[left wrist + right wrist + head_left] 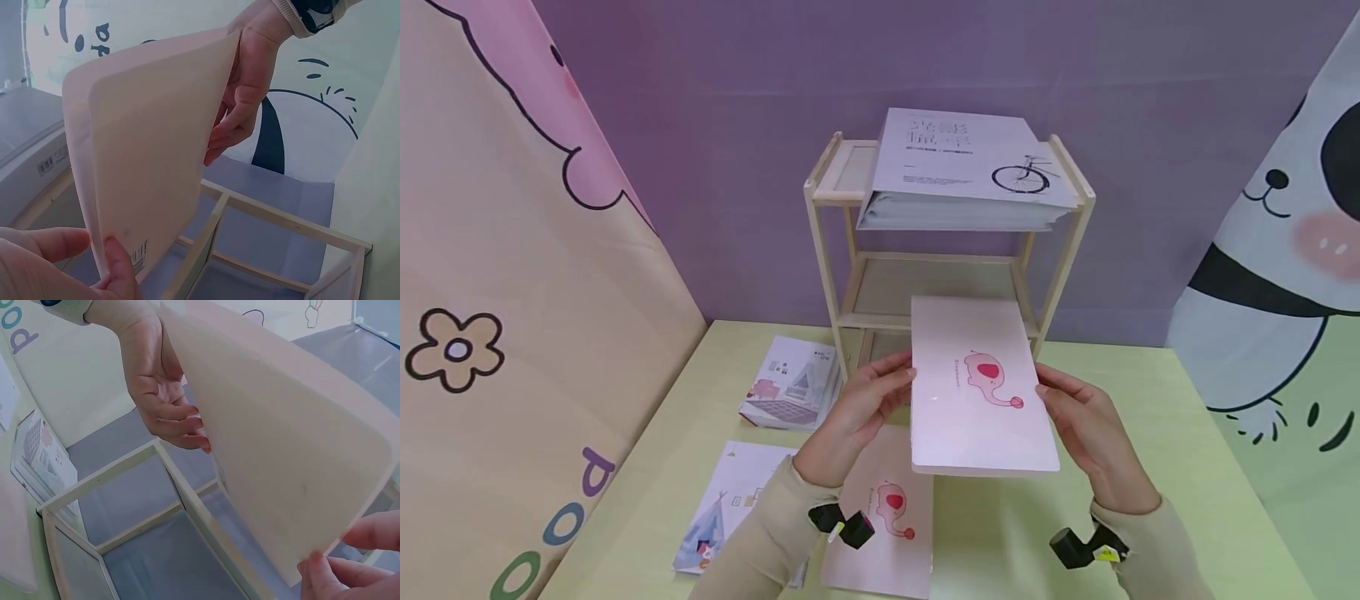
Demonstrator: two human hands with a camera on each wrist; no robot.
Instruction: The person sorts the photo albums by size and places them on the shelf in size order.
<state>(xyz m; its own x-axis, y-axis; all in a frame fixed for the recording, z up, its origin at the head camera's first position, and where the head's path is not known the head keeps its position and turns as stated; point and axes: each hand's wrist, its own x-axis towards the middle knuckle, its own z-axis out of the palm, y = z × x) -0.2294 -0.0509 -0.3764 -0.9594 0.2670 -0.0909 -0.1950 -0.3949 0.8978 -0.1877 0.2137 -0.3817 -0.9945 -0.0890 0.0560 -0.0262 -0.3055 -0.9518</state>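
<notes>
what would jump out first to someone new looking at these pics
Probably the pale pink booklet with a red elephant drawing, held up between both hands in front of the wooden rack. Next, the thick white book with a bicycle on its cover, lying on the rack's top shelf. Then the big black-and-white cartoon panda at the head view's right edge.

Can't read the tiny lettering [957, 372] beside the elephant [987, 373] on the pinched pink notebook [985, 433], nor the blurred barcode [139, 256] near the left hand [69, 265]. Can't see all of the wooden rack [822, 267] behind the grip, nor of the tent-print book [741, 479] under the left sleeve [756, 542], itself cut off below.
</notes>
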